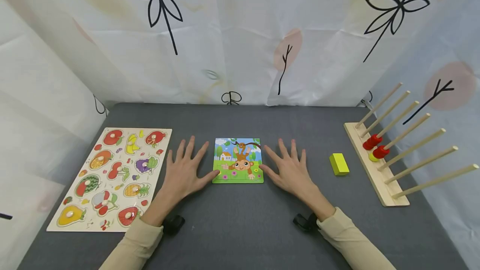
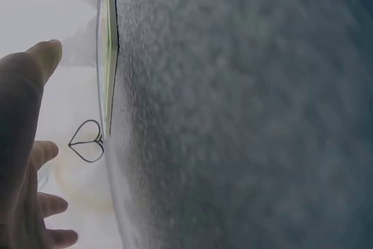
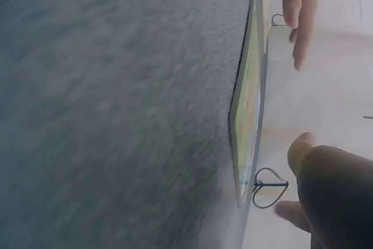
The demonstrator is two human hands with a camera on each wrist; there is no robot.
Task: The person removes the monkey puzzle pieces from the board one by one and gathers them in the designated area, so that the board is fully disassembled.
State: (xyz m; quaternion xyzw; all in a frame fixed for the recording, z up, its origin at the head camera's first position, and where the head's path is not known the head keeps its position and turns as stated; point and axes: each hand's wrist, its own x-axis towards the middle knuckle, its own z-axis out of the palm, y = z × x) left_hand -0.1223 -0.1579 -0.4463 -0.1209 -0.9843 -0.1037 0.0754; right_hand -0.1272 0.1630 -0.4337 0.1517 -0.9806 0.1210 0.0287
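A square picture puzzle [image 1: 238, 161] with a monkey on a green and blue scene lies flat on the grey table. On its left side is my left hand [image 1: 184, 174], fingers spread and thumb at the puzzle's lower left edge. My right hand [image 1: 290, 172] is spread on the other side, its thumb near the right edge. Neither hand holds anything. In the left wrist view the puzzle [image 2: 108, 51] shows edge-on beside my left hand [image 2: 23, 132]. The right wrist view shows the puzzle [image 3: 247, 106], my right hand [image 3: 332, 190] and the left hand's fingers [image 3: 302, 4].
A fruit peg board [image 1: 125, 178] lies at the left. To the right stand a yellow block [image 1: 339, 164] and a wooden rack [image 1: 369, 170] with upright pegs, some holding red beads [image 1: 381, 152]. A white patterned curtain [image 1: 240, 36] hangs behind the table.
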